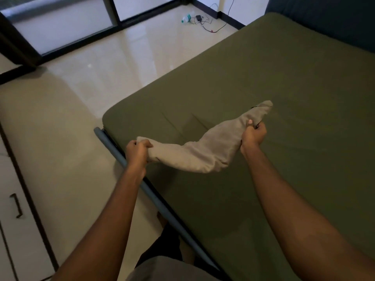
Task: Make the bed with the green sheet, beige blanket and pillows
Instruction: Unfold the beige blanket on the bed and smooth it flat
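Note:
The green sheet (274,78) covers the mattress smoothly, with a few creases near its lower left corner. A bunched beige blanket (205,151) hangs in the air just above that corner of the bed. My left hand (138,151) grips its left end over the bed's edge. My right hand (253,136) is closed around the blanket further right, and a short end of it sticks out past my fist. No pillows are in view.
A grey-blue bed frame rail (158,201) runs along the bed's near left side. Glossy beige floor lies to the left, with a plastic bottle (186,18) and a charger with cables (199,18) near the far wall. A white cabinet (12,209) stands at far left.

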